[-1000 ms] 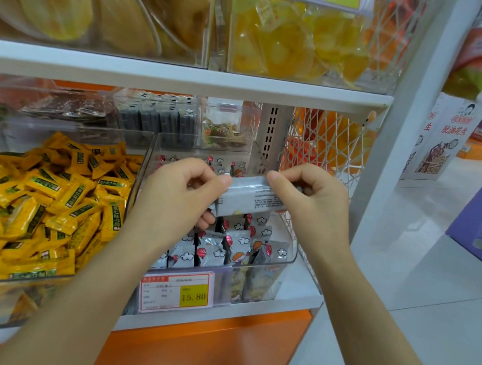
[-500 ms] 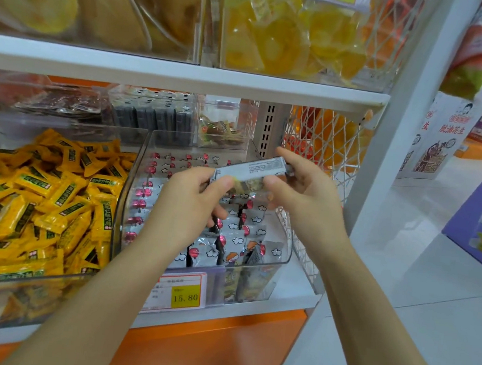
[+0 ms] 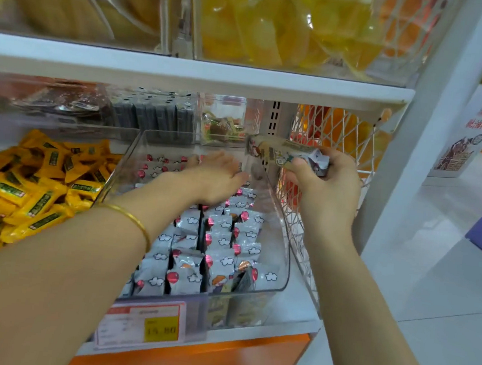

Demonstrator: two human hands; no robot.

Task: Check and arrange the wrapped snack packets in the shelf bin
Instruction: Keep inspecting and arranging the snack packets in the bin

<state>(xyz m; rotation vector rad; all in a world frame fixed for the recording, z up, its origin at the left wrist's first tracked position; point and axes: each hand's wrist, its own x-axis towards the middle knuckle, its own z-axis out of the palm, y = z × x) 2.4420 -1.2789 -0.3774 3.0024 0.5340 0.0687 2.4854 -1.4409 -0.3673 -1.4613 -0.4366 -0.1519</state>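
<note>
A clear plastic bin [image 3: 282,246] on the middle shelf holds several rows of silver snack packets [image 3: 218,240] with red dots and white clouds, standing on edge. My right hand [image 3: 326,190] grips one snack packet [image 3: 280,153] by its right end, above the bin's right rim. With fingers straight and holding nothing, my left hand [image 3: 218,177] reaches deep into the bin over the packets at the back. A gold bangle sits on my left wrist.
To the left, another clear bin holds yellow packets [image 3: 31,191]. A white wire basket [image 3: 329,149] hangs right of the bin. A price tag [image 3: 143,327] is clipped to the bin front. The upper shelf board [image 3: 185,72] runs close overhead. Small bins [image 3: 155,115] stand behind.
My left hand has let go of the packet and moved forward into the bin. My right hand has carried the packet up and to the right. The camera has moved closer.
</note>
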